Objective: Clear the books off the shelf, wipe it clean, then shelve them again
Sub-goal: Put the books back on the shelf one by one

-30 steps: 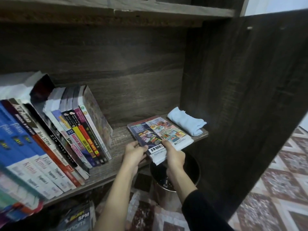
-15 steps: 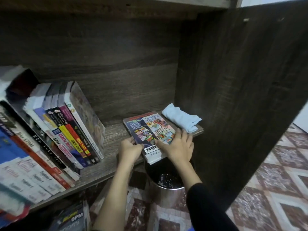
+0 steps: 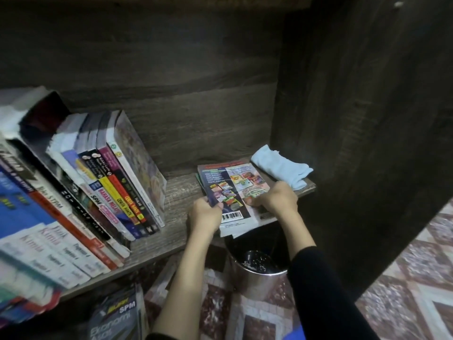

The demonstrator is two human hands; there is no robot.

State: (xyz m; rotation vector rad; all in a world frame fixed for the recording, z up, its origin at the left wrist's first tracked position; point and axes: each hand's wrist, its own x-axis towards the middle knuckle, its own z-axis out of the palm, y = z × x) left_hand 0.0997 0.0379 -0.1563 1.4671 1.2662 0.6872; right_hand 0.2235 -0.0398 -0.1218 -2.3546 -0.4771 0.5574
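- Wooden and dark, the shelf [image 3: 176, 207] bears a small stack of books [image 3: 232, 190] lying flat, back cover and barcode up, toward its 3 o'clock end. The stack's near edge hangs out past the shelf's front lip.
- We read the stack's long axis as running from about 5 o'clock, nearest us, to about 11 o'clock, toward the back wall.
- We see the left hand [image 3: 204, 214] pinching the near corner at the stack's 7 o'clock, thumb on the cover, the other fingers hidden below.
- The right hand [image 3: 278, 200] curls round the side edge at the stack's 4 o'clock, a little farther along than the left.
- A light blue cloth [image 3: 282, 171] lies bunched at 1 o'clock of the stack, just beside it and near the side panel [image 3: 343, 143].
- A row of books [image 3: 117, 192] leans at 9 o'clock of the stack, well apart, with bare shelf between. The left hand is the nearer one to it.
- We judge that, with both hands at the near end, the stack either slides out toward us along its long axis or tips up to join the row. We cannot tell which.
- A metal bin [image 3: 257, 273] stands open below the overhang, so we think a slipped book could drop in.
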